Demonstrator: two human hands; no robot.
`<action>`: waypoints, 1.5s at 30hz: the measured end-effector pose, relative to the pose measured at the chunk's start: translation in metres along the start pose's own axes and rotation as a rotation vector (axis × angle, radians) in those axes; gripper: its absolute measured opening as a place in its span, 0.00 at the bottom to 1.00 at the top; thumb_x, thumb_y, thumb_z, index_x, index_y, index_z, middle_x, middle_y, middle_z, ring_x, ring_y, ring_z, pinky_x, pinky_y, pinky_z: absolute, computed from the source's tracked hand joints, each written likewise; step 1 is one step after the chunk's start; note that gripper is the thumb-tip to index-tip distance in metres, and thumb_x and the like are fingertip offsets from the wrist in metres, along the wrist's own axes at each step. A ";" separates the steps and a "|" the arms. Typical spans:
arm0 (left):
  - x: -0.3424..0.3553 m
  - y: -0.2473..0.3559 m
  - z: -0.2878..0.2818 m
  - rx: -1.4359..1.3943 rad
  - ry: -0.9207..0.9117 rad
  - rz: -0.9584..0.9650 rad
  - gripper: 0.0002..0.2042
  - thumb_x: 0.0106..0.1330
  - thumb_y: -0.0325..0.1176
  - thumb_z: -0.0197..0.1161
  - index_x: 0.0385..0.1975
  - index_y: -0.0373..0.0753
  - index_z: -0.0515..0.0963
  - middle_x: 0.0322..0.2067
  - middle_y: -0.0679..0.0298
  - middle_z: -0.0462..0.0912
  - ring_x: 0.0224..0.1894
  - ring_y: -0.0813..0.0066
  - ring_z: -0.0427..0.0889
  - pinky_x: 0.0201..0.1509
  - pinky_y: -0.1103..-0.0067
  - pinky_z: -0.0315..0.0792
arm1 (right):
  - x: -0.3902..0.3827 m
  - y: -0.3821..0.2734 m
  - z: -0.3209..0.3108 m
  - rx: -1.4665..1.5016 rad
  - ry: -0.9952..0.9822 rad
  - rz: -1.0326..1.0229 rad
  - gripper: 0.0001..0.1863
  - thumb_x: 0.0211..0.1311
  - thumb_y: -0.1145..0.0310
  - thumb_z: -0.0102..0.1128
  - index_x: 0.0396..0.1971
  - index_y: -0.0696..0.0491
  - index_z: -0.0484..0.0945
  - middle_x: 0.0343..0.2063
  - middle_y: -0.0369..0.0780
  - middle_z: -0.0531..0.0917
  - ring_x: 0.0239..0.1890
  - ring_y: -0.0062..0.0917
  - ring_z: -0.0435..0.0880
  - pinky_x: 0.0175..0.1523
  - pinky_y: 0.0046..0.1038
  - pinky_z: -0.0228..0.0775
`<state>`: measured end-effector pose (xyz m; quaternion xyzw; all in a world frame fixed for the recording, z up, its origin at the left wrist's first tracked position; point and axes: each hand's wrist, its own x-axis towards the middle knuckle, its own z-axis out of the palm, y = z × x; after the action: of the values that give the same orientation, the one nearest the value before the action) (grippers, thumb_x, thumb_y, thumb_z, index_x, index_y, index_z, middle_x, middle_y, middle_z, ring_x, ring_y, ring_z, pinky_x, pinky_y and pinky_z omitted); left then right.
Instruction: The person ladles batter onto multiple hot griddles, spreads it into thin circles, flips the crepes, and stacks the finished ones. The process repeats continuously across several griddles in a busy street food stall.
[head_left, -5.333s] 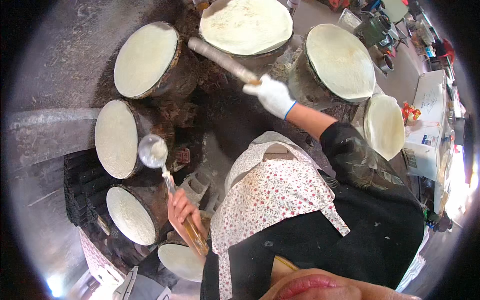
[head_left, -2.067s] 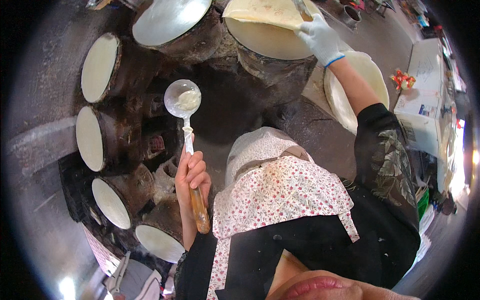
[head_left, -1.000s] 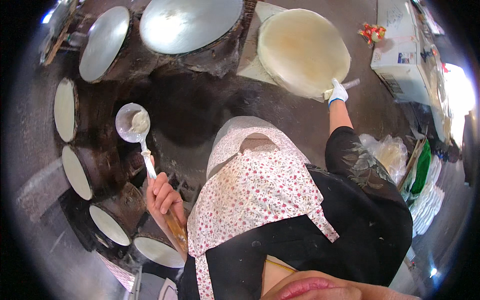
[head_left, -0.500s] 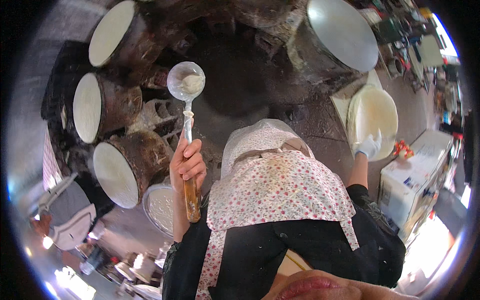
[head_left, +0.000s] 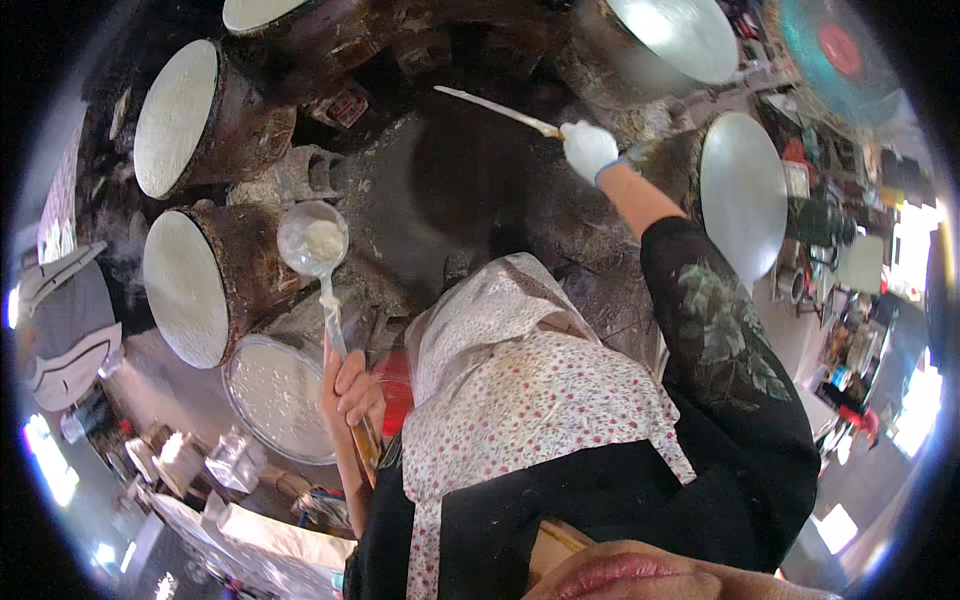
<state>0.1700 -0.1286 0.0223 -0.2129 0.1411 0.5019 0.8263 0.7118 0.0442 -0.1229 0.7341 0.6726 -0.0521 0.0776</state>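
The work seems to me to be in the middle: on the left side one pale layer [head_left: 175, 118] and a second pale layer [head_left: 187, 288] cover the round tops of their stoves, while on the right the far metal plate [head_left: 685, 40] and the near metal plate [head_left: 745, 195] are bare and shining, so these two have no layer on them; whether the layers are wet or already firm, I cannot say from this angle. The left hand [head_left: 352, 388] has its fingers curled together around the handle of a ladle [head_left: 330, 302], held up just in front of the lower left stove [head_left: 250, 265], and in its clear, rounded bowl lies a soft white lump [head_left: 325, 240]. The right hand [head_left: 590, 150], in a white knitted glove with blue edge, is closed firmly on the wooden end of a long, thin scraper [head_left: 495, 108], whose blade points to the left over the dark floor. Beside the left forearm stands a wide basin [head_left: 300, 458] with thin metal rim, full of bubbly, cream-coloured batter [head_left: 280, 395]. The stoves are rough, brown and sooty, very different from the smooth plates and from the soft flowered apron [head_left: 540, 400]
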 end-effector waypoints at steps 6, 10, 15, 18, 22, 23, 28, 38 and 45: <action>-0.017 -0.008 -0.002 -0.037 -0.202 -0.111 0.18 0.88 0.44 0.34 0.44 0.42 0.71 0.23 0.67 0.71 0.17 0.77 0.70 0.16 0.80 0.71 | 0.107 0.067 -0.013 -0.171 -0.415 0.008 0.17 0.72 0.72 0.51 0.52 0.53 0.86 0.73 0.53 0.70 0.58 0.48 0.85 0.62 0.45 0.79; -0.015 -0.013 -0.030 -0.116 -0.494 -0.314 0.20 0.88 0.46 0.36 0.37 0.42 0.70 0.24 0.64 0.75 0.21 0.71 0.75 0.23 0.78 0.74 | 0.109 0.094 -0.005 -0.127 -0.572 0.163 0.19 0.73 0.73 0.51 0.58 0.54 0.84 0.83 0.43 0.49 0.56 0.46 0.86 0.59 0.48 0.80; -0.041 -0.028 -0.025 -0.095 -0.240 -0.268 0.18 0.87 0.46 0.40 0.44 0.40 0.73 0.30 0.58 0.83 0.28 0.61 0.85 0.37 0.68 0.81 | 0.088 0.108 0.035 -0.266 -0.532 0.018 0.18 0.71 0.75 0.54 0.56 0.57 0.86 0.84 0.43 0.43 0.49 0.44 0.90 0.48 0.46 0.85; -0.053 -0.029 -0.010 0.011 -0.095 -0.204 0.22 0.87 0.51 0.33 0.39 0.45 0.71 0.23 0.65 0.81 0.19 0.68 0.80 0.31 0.69 0.77 | 0.080 0.107 0.048 -0.267 -0.588 0.054 0.17 0.71 0.74 0.55 0.55 0.58 0.86 0.84 0.45 0.42 0.48 0.45 0.90 0.49 0.47 0.84; -0.042 -0.027 -0.017 0.028 -0.244 -0.312 0.22 0.87 0.50 0.32 0.41 0.44 0.72 0.24 0.63 0.82 0.21 0.66 0.82 0.32 0.70 0.77 | 0.075 0.111 0.055 -0.290 -0.622 0.066 0.19 0.71 0.74 0.55 0.58 0.58 0.85 0.84 0.47 0.42 0.48 0.45 0.91 0.48 0.47 0.84; -0.039 -0.027 -0.021 0.020 -0.276 -0.304 0.22 0.87 0.50 0.33 0.41 0.43 0.72 0.25 0.62 0.82 0.22 0.64 0.82 0.32 0.70 0.77 | 0.073 0.114 0.058 -0.275 -0.634 0.046 0.19 0.71 0.74 0.55 0.59 0.57 0.85 0.84 0.47 0.42 0.48 0.44 0.91 0.47 0.46 0.84; -0.053 -0.046 -0.020 -0.141 -0.163 -0.191 0.12 0.88 0.43 0.40 0.53 0.44 0.68 0.29 0.59 0.79 0.25 0.66 0.80 0.28 0.72 0.77 | 0.055 0.131 0.089 -0.102 -0.425 0.039 0.29 0.77 0.68 0.48 0.76 0.50 0.66 0.70 0.47 0.69 0.49 0.49 0.86 0.55 0.45 0.78; -0.145 0.051 -0.060 0.077 0.254 0.414 0.26 0.86 0.44 0.49 0.80 0.67 0.56 0.25 0.74 0.61 0.16 0.90 0.56 0.13 0.89 0.57 | -0.098 -0.146 0.036 0.561 -0.330 -0.194 0.26 0.73 0.68 0.56 0.71 0.45 0.75 0.40 0.49 0.87 0.38 0.37 0.89 0.44 0.36 0.79; -0.283 0.241 -0.171 0.883 0.912 1.049 0.25 0.85 0.46 0.48 0.79 0.52 0.62 0.19 0.71 0.69 0.14 0.84 0.65 0.15 0.83 0.61 | -0.218 -0.466 -0.040 0.717 -0.567 -0.872 0.39 0.69 0.73 0.58 0.80 0.48 0.60 0.51 0.52 0.82 0.49 0.44 0.86 0.55 0.34 0.78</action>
<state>-0.1766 -0.3331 -0.0508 0.0421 0.7284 0.5852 0.3538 0.2269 -0.1229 -0.0641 0.3303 0.8040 -0.4938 -0.0264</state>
